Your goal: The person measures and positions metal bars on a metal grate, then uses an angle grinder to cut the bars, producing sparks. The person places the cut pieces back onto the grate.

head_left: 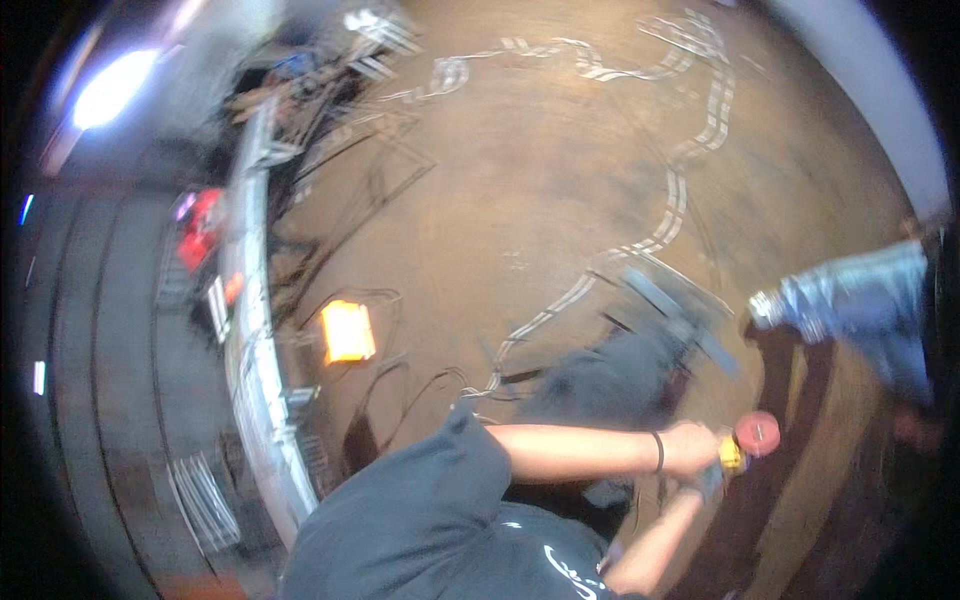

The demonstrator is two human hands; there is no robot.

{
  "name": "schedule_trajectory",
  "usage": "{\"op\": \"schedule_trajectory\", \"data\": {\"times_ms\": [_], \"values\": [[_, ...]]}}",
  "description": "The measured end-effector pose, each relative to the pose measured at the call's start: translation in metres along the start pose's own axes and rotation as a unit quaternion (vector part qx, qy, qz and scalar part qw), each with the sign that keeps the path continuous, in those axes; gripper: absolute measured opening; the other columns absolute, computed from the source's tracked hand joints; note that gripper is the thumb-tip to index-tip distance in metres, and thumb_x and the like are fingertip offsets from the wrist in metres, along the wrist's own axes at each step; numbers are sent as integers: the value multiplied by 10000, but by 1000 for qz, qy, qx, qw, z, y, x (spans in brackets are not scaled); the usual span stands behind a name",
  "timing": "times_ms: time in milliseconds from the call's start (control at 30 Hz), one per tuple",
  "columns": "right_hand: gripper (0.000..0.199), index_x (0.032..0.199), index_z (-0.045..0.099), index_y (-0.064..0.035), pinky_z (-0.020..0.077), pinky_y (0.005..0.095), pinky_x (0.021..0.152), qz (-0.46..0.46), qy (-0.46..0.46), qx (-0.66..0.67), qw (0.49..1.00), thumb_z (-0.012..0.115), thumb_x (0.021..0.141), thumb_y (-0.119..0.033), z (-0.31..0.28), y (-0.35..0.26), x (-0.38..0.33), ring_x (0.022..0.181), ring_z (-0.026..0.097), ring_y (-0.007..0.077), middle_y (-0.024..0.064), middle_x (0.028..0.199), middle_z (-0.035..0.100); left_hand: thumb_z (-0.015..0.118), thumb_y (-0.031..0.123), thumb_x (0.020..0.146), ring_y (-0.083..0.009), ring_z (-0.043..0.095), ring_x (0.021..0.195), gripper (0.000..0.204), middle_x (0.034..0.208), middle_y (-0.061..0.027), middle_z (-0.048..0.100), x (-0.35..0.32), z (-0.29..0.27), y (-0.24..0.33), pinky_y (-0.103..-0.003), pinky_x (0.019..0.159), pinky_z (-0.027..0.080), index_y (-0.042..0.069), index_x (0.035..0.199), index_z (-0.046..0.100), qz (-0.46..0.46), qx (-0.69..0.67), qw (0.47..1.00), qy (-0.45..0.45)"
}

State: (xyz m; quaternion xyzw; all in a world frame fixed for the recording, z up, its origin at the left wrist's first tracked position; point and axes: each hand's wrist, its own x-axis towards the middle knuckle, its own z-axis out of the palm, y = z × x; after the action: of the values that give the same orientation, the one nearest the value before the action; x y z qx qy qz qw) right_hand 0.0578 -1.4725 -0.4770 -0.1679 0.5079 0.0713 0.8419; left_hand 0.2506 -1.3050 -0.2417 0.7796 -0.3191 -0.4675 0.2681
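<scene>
My left hand point(690, 448) is closed around a tool with a yellow body point(732, 455) and a round red disc point(757, 434) at its far end; blur hides its exact kind. Just below it my right hand point(708, 484) meets the left one at the same tool, its fingers mostly hidden. Both forearms reach toward the right, and a dark band circles my left wrist. Under the left forearm lies a blurred dark grey shape point(620, 380), with blue-grey strips point(655, 295) beside it.
Light cable point(678, 205) winds over the brown floor point(520, 170). A bright orange box point(347, 333) sits near a long pale metal beam point(250, 330) on the left. Beyond it is a red object point(200, 228). At right stands another person's leg in blue jeans point(860, 295).
</scene>
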Motion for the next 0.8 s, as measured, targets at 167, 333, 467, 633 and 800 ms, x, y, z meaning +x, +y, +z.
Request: {"op": "schedule_trajectory", "data": {"times_ms": [167, 333, 467, 633, 800], "values": [[252, 1001, 663, -48, 604, 416, 782, -63, 51, -156, 984, 790, 792, -110, -14, 23, 35, 789, 690, 253, 83, 906, 709, 836, 157, 875, -185, 677, 1027, 571, 1100, -123, 650, -276, -162, -67, -346, 928, 573, 1, 1336, 537, -164, -198, 695, 671], [267, 1029, 673, -84, 586, 412, 786, -49, 44, -151, 986, 803, 816, -177, -17, 19, 47, 818, 680, 239, 55, 897, 699, 624, -34, 979, -161, 649, 804, 449, 1054, -122, 676, -530, -212, -92, -298, 720, 585, 0, 1407, 490, -45, 28, 241, 969], [263, 1015, 666, -115, 600, 557, 750, 32, 26, -147, 988, 796, 806, -209, 64, 17, 32, 844, 687, 327, 105, 971, 696, 615, -17, 968, -174, 671, 818, 570, 1077, -165, 698, -409, -241, -64, -341, 769, 568, -48, 1504, 424, 13, -53, 431, 901], [455, 1065, 656, -86, 571, 474, 707, -84, 129, -190, 970, 891, 685, -2, 91, 17, 66, 760, 667, 253, 55, 899, 696, 745, 142, 921, -289, 707, 889, 430, 1064, -204, 727, -167, -206, -26, -425, 858, 560, -29, 1302, 643, -30, 4, 899, 436], [544, 1098, 679, -60, 598, 416, 717, -150, 228, -406, 872, 933, 616, -61, 58, -8, 101, 764, 695, 219, 54, 920, 732, 758, 287, 892, -367, 737, 983, 324, 983, -198, 756, -13, -103, 13, -486, 867, 576, -13, 996, 692, 163, 130, 976, -62]]}}
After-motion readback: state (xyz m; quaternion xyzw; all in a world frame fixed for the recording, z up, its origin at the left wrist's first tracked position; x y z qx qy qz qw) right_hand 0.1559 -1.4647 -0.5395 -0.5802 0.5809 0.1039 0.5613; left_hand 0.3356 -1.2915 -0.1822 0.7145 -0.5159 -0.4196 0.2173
